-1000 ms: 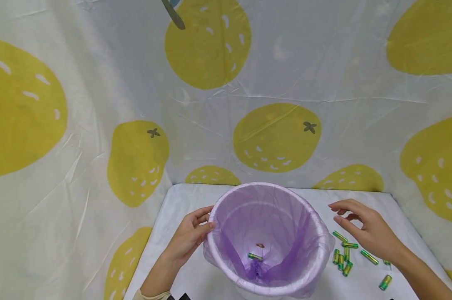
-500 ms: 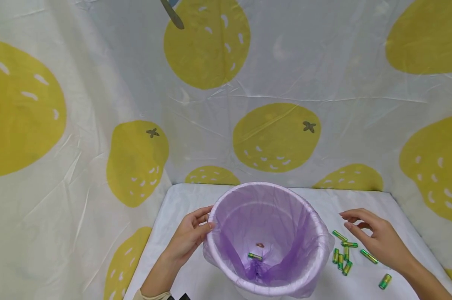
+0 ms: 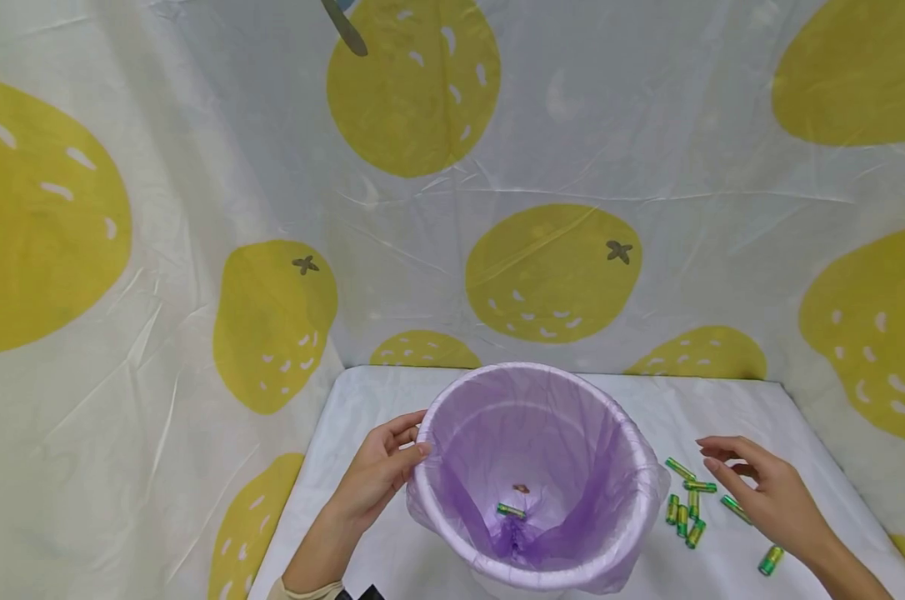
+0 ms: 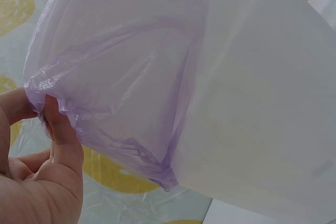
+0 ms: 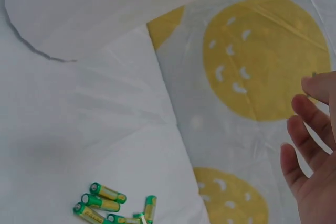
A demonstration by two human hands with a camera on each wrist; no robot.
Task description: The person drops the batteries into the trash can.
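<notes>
A white bin [image 3: 490,577], lined with a thin purple bag [image 3: 550,417], tilts its mouth toward the head camera. My left hand [image 3: 377,467] grips its left rim, thumb on the bag's folded edge; in the left wrist view the fingers [image 4: 63,135] tuck under the gathered plastic. A green-and-yellow battery [image 3: 511,511] lies at the bottom of the bag. My right hand [image 3: 771,492] hovers over the table right of the bin, fingers loosely bent and nothing visible between them. Below and left of it lie several green-and-yellow batteries [image 3: 694,502], one partly covered by the hand.
A small brown object [image 3: 521,488] sits inside the bin by the battery. One battery [image 3: 771,560] lies apart, toward the near right. White cloth covers the table [image 3: 392,392]. A curtain [image 3: 407,250] with yellow fruit prints hangs behind and along the sides.
My right hand has moved rightward and toward me, away from the bin's rim. My left hand and the bin keep their place.
</notes>
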